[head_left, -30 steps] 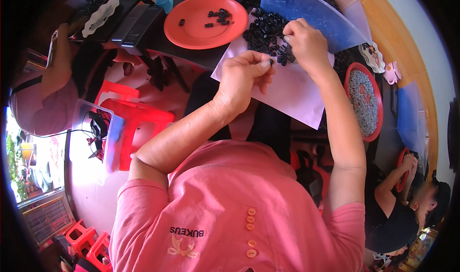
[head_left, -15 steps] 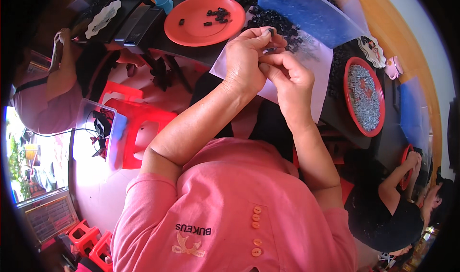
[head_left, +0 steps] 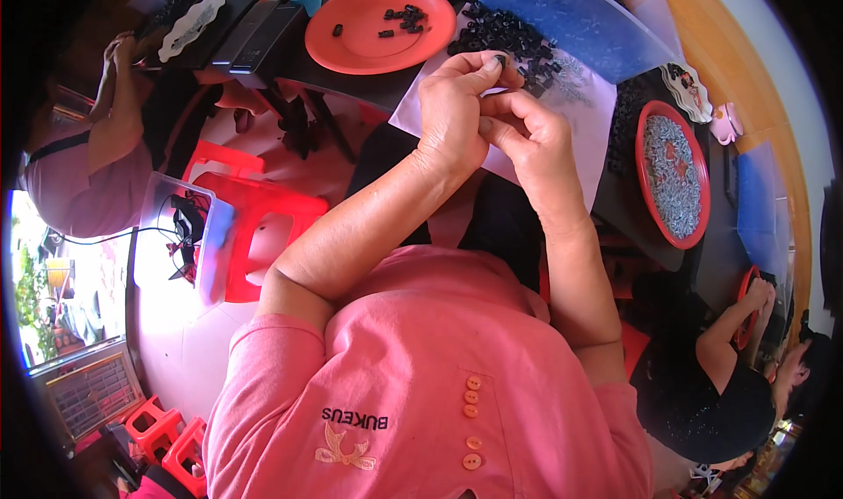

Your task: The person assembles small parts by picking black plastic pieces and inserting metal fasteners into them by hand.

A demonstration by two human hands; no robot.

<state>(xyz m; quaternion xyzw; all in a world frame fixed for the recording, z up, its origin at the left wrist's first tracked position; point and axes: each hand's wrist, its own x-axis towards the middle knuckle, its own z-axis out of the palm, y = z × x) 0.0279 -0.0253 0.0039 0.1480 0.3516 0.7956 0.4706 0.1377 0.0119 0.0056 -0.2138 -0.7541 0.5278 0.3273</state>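
Note:
Over a white sheet [head_left: 590, 143], my left hand [head_left: 452, 108] pinches a small black plastic piece [head_left: 500, 61] between thumb and forefinger. Just below and to its right is my right hand [head_left: 540, 143], its thumb and forefinger pressed together near the left palm. Whatever sits in that right pinch is too hidden to name. Beyond the hands lies a heap of similar black pieces [head_left: 496, 32], with small silvery parts [head_left: 572, 82] scattered to its right. A round red plate [head_left: 351, 47] at the far left carries several more black pieces [head_left: 406, 18].
A translucent blue bin [head_left: 571, 20] stands behind the heap. To the right, a red basin [head_left: 645, 191] holds many small silvery parts. A scalloped white dish [head_left: 689, 95] and a pink cup [head_left: 726, 123] stand beyond it. Co-workers sit at left and right; a red stool [head_left: 263, 205] is at left.
The whole view has shifted slightly, with the table things a little higher and farther right. Both hands keep nearly the same pose, the black piece still in the left fingertips.

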